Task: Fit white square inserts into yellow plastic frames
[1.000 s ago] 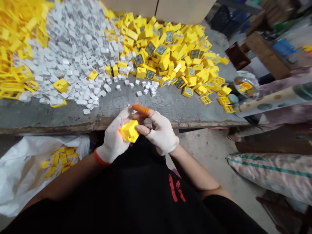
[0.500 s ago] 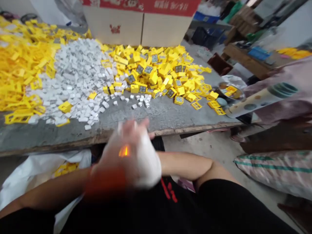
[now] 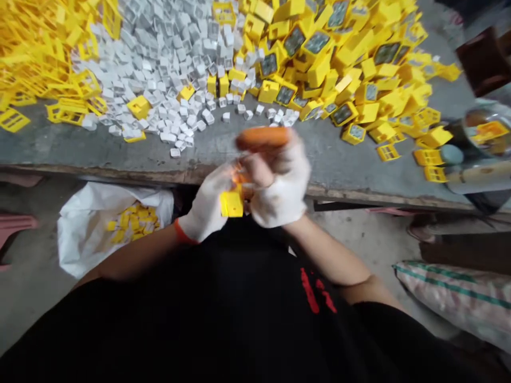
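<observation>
My left hand (image 3: 209,205), in a white glove with an orange cuff, is closed on a small yellow block-like piece (image 3: 232,204) in front of my chest. My right hand (image 3: 279,186), gloved in white with bare fingertips, is wrapped round an orange handle (image 3: 262,138). The handle's lower end meets the yellow piece, where an orange glow shows. Motion blurs the fingers and the tool's tip. Both hands are close together just off the table's front edge.
On the grey table (image 3: 35,143) lie yellow frames (image 3: 35,48), small white pieces (image 3: 159,64) and yellow blocks (image 3: 327,64). A white sack (image 3: 74,229) holding yellow pieces stands below left. A cylinder (image 3: 479,177) and striped sack (image 3: 459,292) are at right.
The view has tilted down and closer to the table. My hands, blurred and overlapping before, are now higher and further right, with the yellow piece and orange handle showing.
</observation>
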### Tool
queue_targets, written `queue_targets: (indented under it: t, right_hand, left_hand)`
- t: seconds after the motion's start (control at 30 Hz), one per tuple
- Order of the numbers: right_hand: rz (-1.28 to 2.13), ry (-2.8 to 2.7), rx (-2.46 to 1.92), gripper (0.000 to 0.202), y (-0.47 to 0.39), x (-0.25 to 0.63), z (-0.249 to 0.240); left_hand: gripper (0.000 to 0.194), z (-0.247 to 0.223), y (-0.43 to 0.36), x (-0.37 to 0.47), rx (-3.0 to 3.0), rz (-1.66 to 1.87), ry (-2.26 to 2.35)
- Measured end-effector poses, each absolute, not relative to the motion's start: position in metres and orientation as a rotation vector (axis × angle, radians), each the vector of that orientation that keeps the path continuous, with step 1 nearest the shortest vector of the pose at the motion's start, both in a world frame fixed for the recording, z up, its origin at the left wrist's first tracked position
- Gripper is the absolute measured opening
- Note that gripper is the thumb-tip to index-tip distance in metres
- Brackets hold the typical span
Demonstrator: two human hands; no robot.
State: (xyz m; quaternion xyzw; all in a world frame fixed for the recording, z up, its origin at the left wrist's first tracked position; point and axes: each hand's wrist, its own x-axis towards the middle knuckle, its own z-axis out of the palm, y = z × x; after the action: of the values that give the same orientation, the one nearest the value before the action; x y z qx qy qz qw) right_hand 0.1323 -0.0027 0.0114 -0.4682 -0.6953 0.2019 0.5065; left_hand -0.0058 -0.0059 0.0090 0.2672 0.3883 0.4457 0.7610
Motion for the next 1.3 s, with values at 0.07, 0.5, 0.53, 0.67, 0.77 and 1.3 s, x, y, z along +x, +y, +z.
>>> queue_targets:
  t: [0.07,0.5,0.53,0.67,0.77,1.3]
  right_hand:
    - [0.465,-1.754,-1.122,0.031,-0.004,0.15,0.011]
    - [0.048,-2.396,-0.958,0.034,-0.048,0.175,0.016]
    - [-0.003,-2.388,-0.909,0.032,-0.05,0.175,0.016]
    - [-0.179,-2.34,-0.79,0.024,-0.058,0.171,0.012]
    - [-0.263,-2.308,-0.843,0.022,-0.064,0.165,0.008]
    - [0.182,-2.283,-0.905,0.041,-0.06,0.165,-0.009]
  left_hand:
    - [0.032,0.007,-0.007,-0.013,0.524,1.009,0.81]
    - [0.034,0.02,-0.032,-0.021,0.583,1.101,0.815]
    - [0.034,0.019,-0.033,-0.021,0.586,1.113,0.808]
    - [0.031,0.019,-0.04,-0.017,0.586,1.13,0.782]
    - [0.028,0.02,-0.045,-0.016,0.598,1.159,0.779]
    - [0.011,0.014,-0.042,-0.025,0.456,1.254,0.962]
